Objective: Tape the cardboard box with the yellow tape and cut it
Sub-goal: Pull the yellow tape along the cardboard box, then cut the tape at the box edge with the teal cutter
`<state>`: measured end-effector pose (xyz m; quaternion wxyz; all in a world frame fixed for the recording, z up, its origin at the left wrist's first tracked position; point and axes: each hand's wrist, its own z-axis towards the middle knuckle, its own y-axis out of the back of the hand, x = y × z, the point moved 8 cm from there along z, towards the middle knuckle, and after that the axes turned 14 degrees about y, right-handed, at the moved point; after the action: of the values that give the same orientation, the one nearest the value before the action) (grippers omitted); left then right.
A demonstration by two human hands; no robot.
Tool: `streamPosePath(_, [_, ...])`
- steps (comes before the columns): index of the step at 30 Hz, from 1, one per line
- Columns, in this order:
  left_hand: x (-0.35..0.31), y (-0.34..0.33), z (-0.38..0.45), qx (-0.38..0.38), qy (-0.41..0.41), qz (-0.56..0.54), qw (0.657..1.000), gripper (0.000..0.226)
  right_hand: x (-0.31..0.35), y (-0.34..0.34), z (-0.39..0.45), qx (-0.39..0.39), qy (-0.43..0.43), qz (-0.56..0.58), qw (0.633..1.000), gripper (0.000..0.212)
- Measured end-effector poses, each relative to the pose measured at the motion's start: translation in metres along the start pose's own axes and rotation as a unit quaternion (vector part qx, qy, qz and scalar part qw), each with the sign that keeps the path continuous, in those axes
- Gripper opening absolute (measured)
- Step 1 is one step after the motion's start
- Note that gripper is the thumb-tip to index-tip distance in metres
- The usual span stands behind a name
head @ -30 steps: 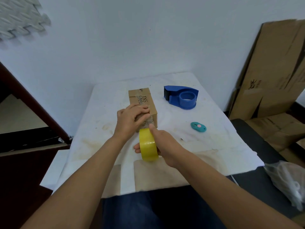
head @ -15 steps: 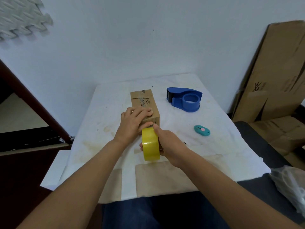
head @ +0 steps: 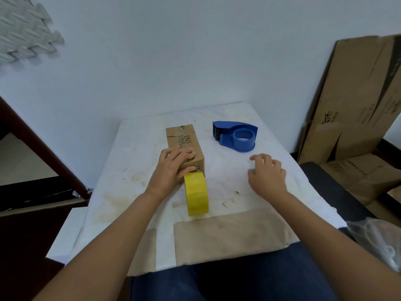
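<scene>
We found the cardboard box [head: 184,144] lying lengthwise on the white-covered desk [head: 271,192], left of centre, its far end well short of the back edge by the wall. The left hand [head: 173,168] lay flat on the near end of the box, fingers spread, pressing rather than gripping. The yellow tape roll [head: 196,193] stood on its edge, touching the near end of the box just under that hand's thumb. No hand held the roll.

The right hand [head: 268,177] hovered over the desk to the right of the roll, well apart from it, fingers loosely curled and apart, holding nothing we could see. Something small and dark showed under its palm edge; we could not tell what.

A blue tape dispenser [head: 237,135] sat near the far right of the desk, apart from the box. Open room remained at the front centre and the left strip of the desk.

The box top read "INS"; smaller print beside it was illegible. Flattened cartons [head: 355,101] leaned against the wall to the right, their markings unreadable.
</scene>
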<state>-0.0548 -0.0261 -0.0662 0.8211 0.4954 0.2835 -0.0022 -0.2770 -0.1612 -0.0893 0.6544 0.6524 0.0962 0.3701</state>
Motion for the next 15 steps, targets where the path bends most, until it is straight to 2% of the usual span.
streamPosePath(2, [0.001, 0.0, 0.001, 0.006, 0.004, -0.003, 1.0, 0.042, -0.017, -0.01, 0.0, 0.038, -0.015, -0.05, 0.998, 0.041])
streamPosePath(4, [0.001, 0.0, 0.001, 0.012, 0.005, -0.003, 1.0, 0.041, -0.022, -0.011, 0.0, 0.036, -0.009, -0.083, 0.996, 0.038])
streamPosePath(6, [0.002, 0.0, 0.002, 0.018, 0.01, -0.003, 1.0, 0.041, -0.018, -0.006, 0.0, 0.024, -0.007, -0.056, 0.998, 0.034])
streamPosePath(9, [0.003, 0.0, 0.003, 0.029, 0.022, -0.015, 0.999, 0.042, -0.006, 0.001, 0.0, 0.022, 0.0, 0.035, 0.999, 0.025])
streamPosePath(11, [0.001, 0.0, 0.002, 0.03, 0.021, -0.019, 0.999, 0.041, 0.006, 0.001, 0.002, 0.029, 0.002, 0.152, 0.988, 0.022])
streamPosePath(13, [-0.003, 0.0, -0.002, 0.037, 0.017, -0.025, 0.999, 0.039, 0.018, -0.002, 0.0, 0.034, -0.019, 0.303, 0.952, 0.021])
streamPosePath(15, [-0.009, -0.001, -0.006, 0.049, 0.004, -0.029, 0.998, 0.039, 0.03, -0.001, 0.001, 0.023, -0.026, 0.398, 0.917, 0.022])
